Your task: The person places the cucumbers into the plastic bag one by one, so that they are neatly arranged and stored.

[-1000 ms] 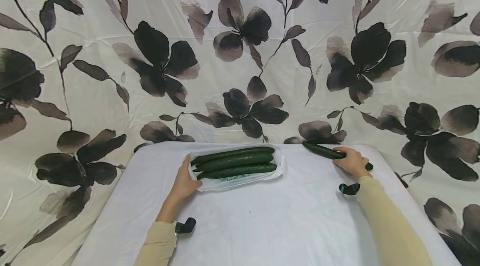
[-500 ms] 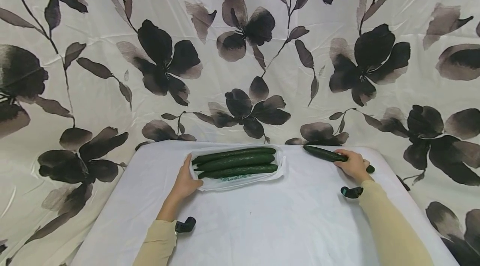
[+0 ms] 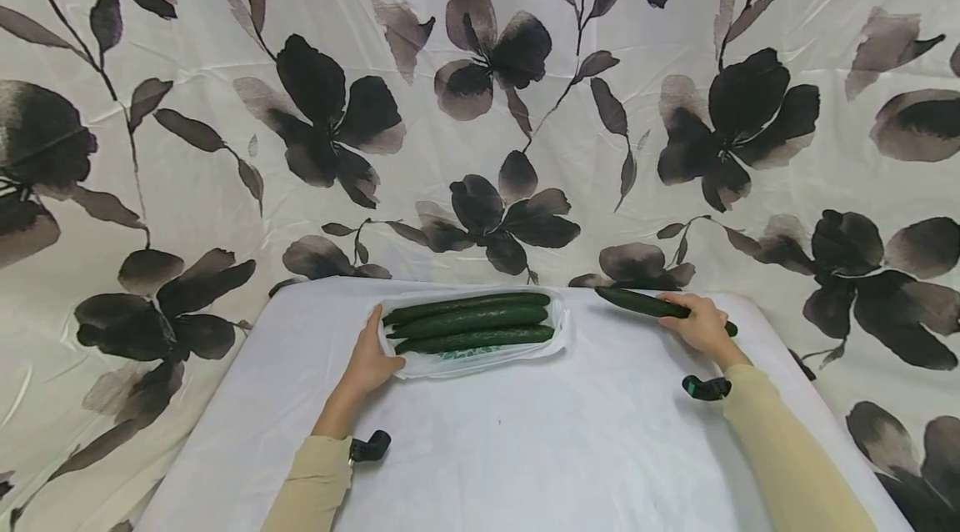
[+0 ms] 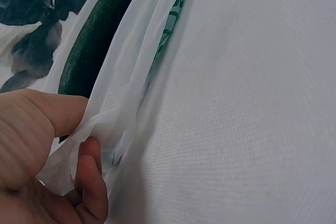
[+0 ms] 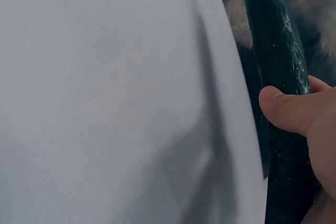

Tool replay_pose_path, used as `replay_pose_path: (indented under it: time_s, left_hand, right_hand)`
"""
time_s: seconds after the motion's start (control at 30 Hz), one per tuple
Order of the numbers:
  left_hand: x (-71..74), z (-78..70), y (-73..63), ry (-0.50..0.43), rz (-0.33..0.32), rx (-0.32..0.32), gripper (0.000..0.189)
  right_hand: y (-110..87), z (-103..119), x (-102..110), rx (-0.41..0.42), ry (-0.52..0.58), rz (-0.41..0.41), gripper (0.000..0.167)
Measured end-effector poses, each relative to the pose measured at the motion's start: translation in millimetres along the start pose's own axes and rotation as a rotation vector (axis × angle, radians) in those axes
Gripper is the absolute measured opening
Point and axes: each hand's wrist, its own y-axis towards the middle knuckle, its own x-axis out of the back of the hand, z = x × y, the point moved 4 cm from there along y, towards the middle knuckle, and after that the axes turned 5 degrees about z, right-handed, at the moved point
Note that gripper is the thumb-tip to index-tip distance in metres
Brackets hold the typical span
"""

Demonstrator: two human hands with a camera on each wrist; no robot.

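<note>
Three long dark-green cucumbers (image 3: 467, 319) lie side by side in a white plastic bag (image 3: 480, 366) with green print, at the table's back, left of centre. At the bag's left end, my left hand (image 3: 369, 358) pinches its edge; in the left wrist view the thumb and fingers (image 4: 92, 187) have the thin plastic between them. Farther right, my right hand (image 3: 701, 323) grips another cucumber (image 3: 633, 300) around its right half. The right wrist view shows the thumb (image 5: 286, 109) across this cucumber (image 5: 275, 40), above the table and apart from its shadow.
A white cloth covers the table (image 3: 510, 449). Behind it hangs a pale curtain (image 3: 600, 140) printed with dark flowers. Small black wrist cameras sit on the left wrist (image 3: 370, 446) and the right wrist (image 3: 707, 388).
The right hand has raised its cucumber a little and brought it slightly left. The left hand stays at the bag's edge, and the three bagged cucumbers lie as before.
</note>
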Motion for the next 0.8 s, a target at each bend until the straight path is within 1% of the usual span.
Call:
replay_pose_path:
  time_s: [0.2, 0.3, 0.57, 0.8]
  left_hand:
    - [-0.7, 2.0, 0.5, 0.029, -0.012, 0.031, 0.106]
    - [-1.2, 3.0, 1.0, 0.028, -0.012, 0.029, 0.106]
    - [-2.7, 3.9, 1.8, 0.027, -0.009, 0.02, 0.105]
    - [-3.5, 4.3, 2.0, 0.02, -0.01, 0.031, 0.106]
  right_hand:
    - [5.6, 23.0, -3.8, 0.065, 0.011, -0.022, 0.043]
    - [6.4, 31.4, -6.1, 0.088, 0.003, -0.027, 0.044]
    - [7.6, 46.8, -11.6, 0.12, -0.022, -0.018, 0.044]
    - [7.5, 61.5, -18.5, 0.158, -0.016, 0.006, 0.045]
